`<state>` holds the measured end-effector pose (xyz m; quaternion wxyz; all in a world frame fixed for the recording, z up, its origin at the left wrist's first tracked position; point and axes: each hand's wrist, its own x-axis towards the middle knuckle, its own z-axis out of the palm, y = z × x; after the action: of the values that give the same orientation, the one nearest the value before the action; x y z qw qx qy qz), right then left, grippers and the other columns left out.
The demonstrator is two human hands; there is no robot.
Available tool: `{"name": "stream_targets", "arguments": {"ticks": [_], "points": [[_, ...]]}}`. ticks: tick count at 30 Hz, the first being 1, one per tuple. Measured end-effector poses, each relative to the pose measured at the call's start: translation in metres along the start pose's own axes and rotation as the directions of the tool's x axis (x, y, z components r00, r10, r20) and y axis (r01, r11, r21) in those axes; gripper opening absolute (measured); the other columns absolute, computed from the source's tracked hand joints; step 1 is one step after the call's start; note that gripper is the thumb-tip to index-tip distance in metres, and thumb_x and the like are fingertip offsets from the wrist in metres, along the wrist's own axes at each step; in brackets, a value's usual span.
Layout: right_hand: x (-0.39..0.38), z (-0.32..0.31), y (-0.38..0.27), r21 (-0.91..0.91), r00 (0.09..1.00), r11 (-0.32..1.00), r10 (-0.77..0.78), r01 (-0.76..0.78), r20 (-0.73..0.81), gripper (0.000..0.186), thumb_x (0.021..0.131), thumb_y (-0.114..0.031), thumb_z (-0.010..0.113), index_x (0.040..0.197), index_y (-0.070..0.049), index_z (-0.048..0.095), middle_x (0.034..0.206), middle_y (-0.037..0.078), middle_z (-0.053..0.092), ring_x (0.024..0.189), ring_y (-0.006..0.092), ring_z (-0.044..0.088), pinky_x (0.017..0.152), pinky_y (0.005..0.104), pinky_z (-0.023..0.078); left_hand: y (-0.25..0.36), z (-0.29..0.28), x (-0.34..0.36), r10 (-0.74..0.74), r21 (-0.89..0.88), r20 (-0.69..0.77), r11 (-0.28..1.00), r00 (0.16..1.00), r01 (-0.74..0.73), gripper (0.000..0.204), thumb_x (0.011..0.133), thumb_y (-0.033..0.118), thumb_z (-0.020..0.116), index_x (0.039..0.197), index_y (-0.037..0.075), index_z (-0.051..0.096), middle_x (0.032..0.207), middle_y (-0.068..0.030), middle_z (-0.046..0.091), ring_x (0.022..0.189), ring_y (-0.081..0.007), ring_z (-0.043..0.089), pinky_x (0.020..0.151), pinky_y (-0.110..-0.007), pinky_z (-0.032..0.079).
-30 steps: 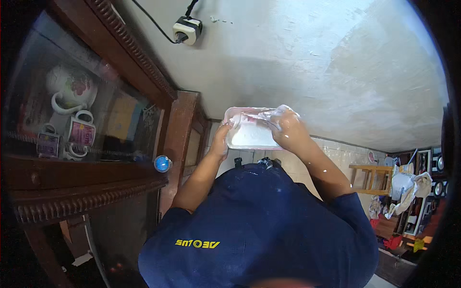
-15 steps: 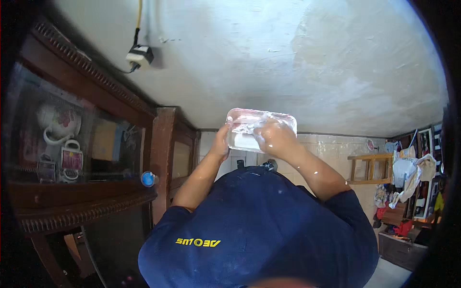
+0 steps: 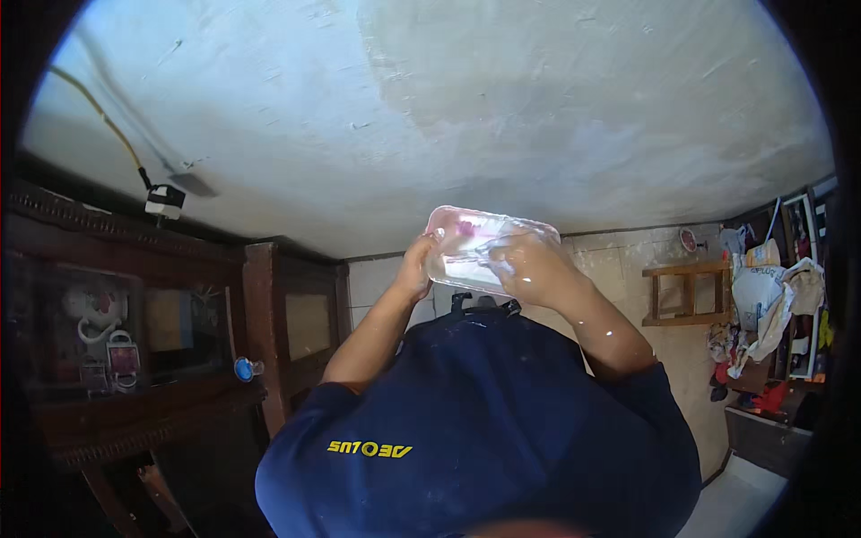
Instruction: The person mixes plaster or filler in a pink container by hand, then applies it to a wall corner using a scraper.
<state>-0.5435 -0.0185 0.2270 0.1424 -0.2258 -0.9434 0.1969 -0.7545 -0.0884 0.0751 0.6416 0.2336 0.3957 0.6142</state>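
In the hands (image 3: 416, 269), a rounded-corner pinkish tray (image 3: 445, 221) (slick, white-streaked inside)

On my monitor I read: tray (image 3: 447, 219), pale pink with white smears (image 3: 462, 261); shirt (image 3: 484, 394), navy with yellow lettering (image 3: 369, 449); wall (image 3: 502, 117), mottled grey-white; cabinet (image 3: 260, 305), dark brown; socket block (image 3: 164, 200), black and white.

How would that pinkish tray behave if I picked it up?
The tray is probably light, since the left hand seems to support it by one end. It looks fairly stiff: its sides show no obvious sag in that grip. The wet-looking white smears inside could make it slippery.
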Motion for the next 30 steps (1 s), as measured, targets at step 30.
{"name": "stream_targets", "arguments": {"ticks": [30], "points": [[-0.013,-0.056,0.076,0.283,0.995,0.957,0.035,-0.059,0.089,0.025,0.073,-0.013,0.065,0.09,0.006,0.067,0.087,0.026,0.064,0.083,0.04,0.063,0.076,0.0401,0.05,-0.017,0.062,0.004,0.066,-0.191,-0.279,0.974,0.958,-0.123,0.05,0.08,0.023,0.049,0.125,0.001,0.049,0.113,-0.0134,0.058,0.104,-0.024,0.058,0.091,-0.036,0.045]]}}
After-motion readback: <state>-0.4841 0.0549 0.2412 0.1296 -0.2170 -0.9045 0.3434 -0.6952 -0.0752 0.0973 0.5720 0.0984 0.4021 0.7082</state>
